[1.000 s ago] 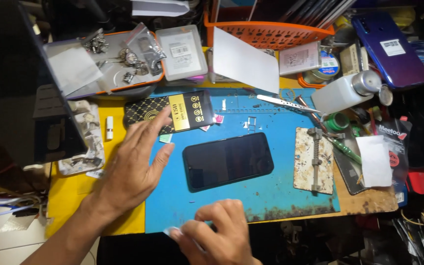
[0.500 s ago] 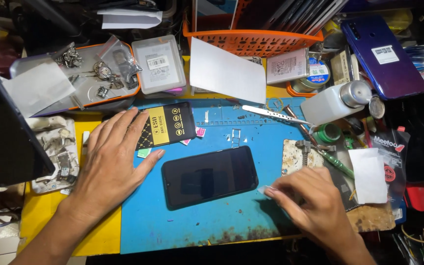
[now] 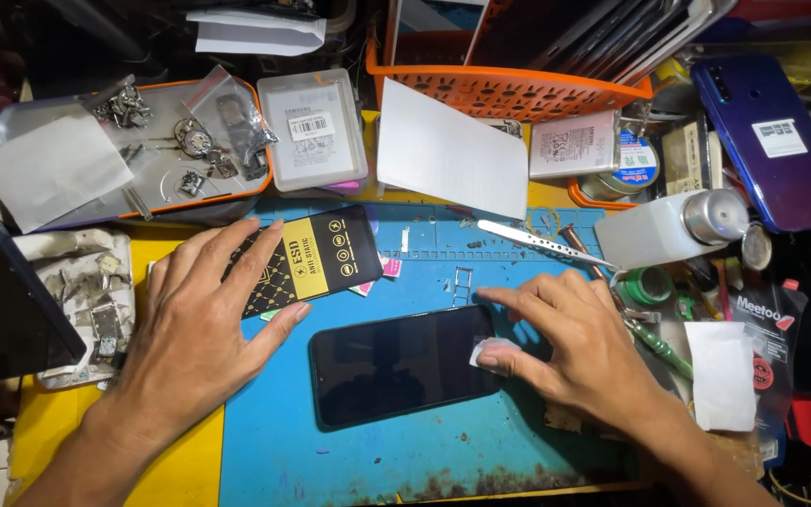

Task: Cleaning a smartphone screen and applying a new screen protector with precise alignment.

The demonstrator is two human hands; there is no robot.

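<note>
Right hand [image 3: 582, 340] has crossed onto the smartphone [image 3: 404, 367], grip pinching what looks like a small wipe [image 3: 493, 350] at its right end — long axis left-right; left hand [image 3: 201, 319] flat, spread.

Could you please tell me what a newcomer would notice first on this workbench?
First, the dark phone lying flat in the middle of the blue mat, with the right hand pressing a small white wipe on its right end. The left hand rests flat left of it, on a black and yellow packet. Behind, an orange basket stands amid clutter.
</note>
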